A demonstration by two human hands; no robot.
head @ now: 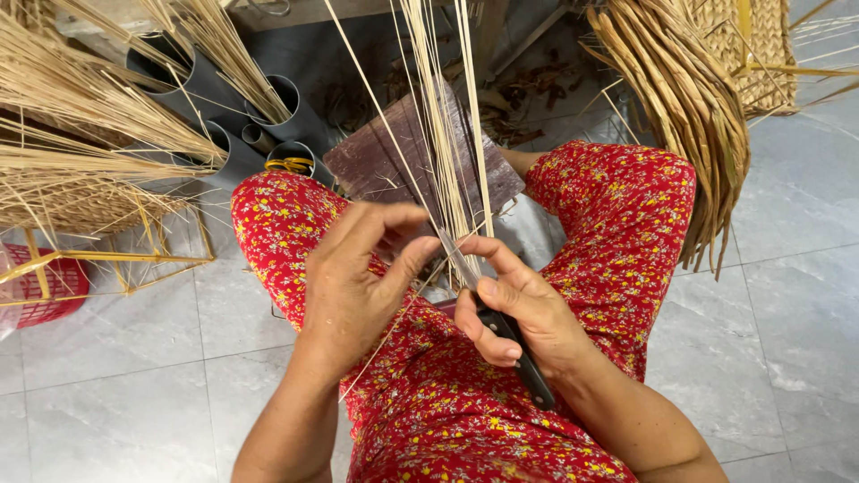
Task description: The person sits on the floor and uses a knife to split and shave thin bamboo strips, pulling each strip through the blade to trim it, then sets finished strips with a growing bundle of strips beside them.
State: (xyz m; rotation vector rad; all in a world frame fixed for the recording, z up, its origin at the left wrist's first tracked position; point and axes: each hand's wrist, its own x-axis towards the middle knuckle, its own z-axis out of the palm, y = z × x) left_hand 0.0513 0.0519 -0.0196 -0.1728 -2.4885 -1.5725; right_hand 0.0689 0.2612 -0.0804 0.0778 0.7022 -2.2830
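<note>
Head view: left hand (pixel 353 282) fingers pinch straw strips (pixel 447 134); right hand (pixel 519 313) fingers grip knife (pixel 501 326), blade edge against them.

dress (pixel 447 411): red, small yellow flower print | knife handle (pixel 523 362): black | strips (pixel 447 116): pale straw | far block (pixel 394 161): dark purple-brown | left basket (pixel 45 286): red | floor (pixel 787 295): grey tiles | far-left tubes (pixel 224 98): dark grey

— Hands? 
— Two: left hand (pixel 353 282), right hand (pixel 514 309). 
— Knives? 
— One knife (pixel 488 309), black-handled. 
— Grey tubes? 
— Four grey tubes (pixel 300 112) counted, standing close together; maybe more hidden under straw. 
— Wooden blocks? 
— One dark wooden block (pixel 380 156). 
— Red baskets? 
— One red basket (pixel 40 286), at the frame's edge. 
— Thin strips in the upright bundle (pixel 443 116)? 
— Too many, too fine to count. 
— Hanging bundles of flat dried leaves (pixel 684 107)? 
— One.
</note>
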